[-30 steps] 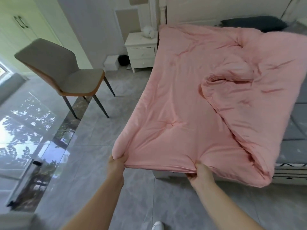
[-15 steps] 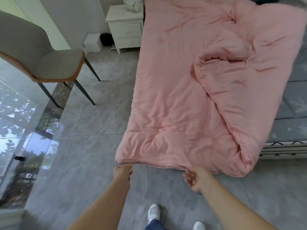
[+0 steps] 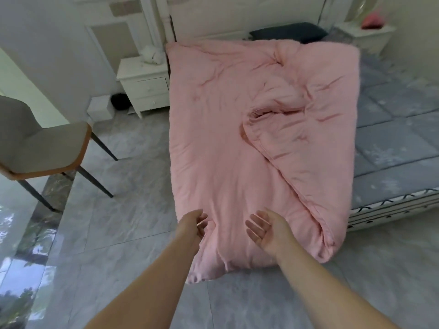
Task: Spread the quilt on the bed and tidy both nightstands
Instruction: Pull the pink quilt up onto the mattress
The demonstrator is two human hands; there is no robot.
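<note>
Head view: at far left a grey chair (image 3: 42,148) is seen, then the left nightstand (image 3: 145,84) at upper centre-left. The quilt's foot edge, gripped a second ago, has been released; the left hand (image 3: 193,225) and right hand (image 3: 266,230) are now held loosely open over the pink quilt (image 3: 225,138), which drapes off the bed (image 3: 392,148). A fold remains mid-frame, so spreading is judged unfinished; the right nightstand (image 3: 370,39) waits at upper right
</note>
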